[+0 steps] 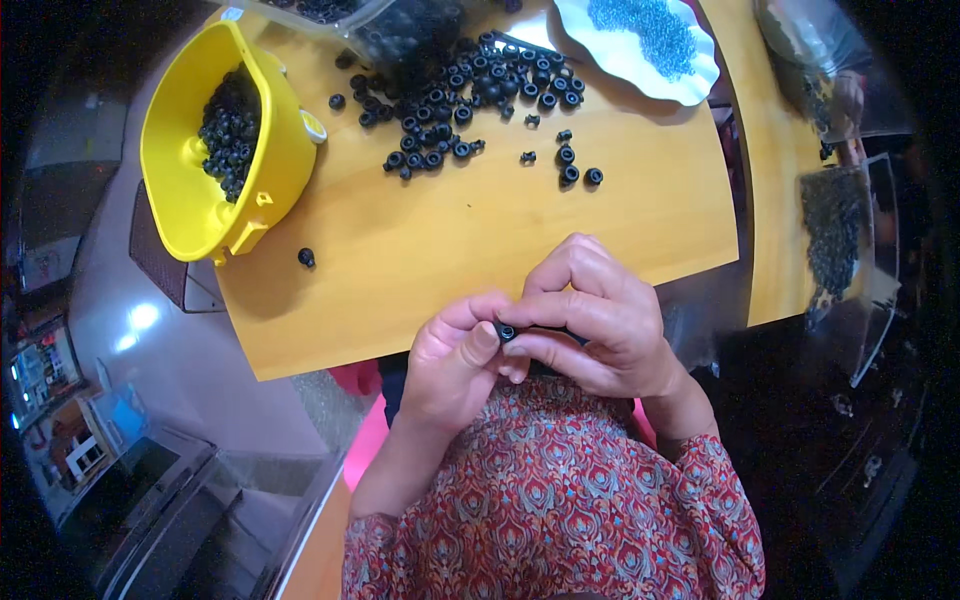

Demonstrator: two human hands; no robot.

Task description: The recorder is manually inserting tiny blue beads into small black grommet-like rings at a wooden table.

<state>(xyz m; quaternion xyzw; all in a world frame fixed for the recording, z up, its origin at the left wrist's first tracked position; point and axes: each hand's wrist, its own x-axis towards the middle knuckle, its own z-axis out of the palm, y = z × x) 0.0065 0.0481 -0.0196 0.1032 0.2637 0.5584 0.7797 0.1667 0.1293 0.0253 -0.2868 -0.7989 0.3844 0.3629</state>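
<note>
A small black ring-shaped part (507, 332) is pinched between my two hands, just off the table's near edge. My left hand (452, 355) grips it from the left with thumb and fingers. From the right, my right hand (598, 325) closes thumb and forefinger on the same part. Its underside is hidden by the fingertips. Beyond my hands, a pile of similar black round parts (435, 125) spreads over the wooden table (480, 230). A few loose ones (568, 173) lie on the pile's right, and a single one (306, 258) sits at the left.
A yellow bin (290, 150) at the left holds black parts. A white scalloped dish (690, 95) with tiny blue beads stands at the far right. A clear bag (410, 30) lies behind the pile. Another wooden surface (775, 250) is at the right, with a bag of dark pieces (833, 230).
</note>
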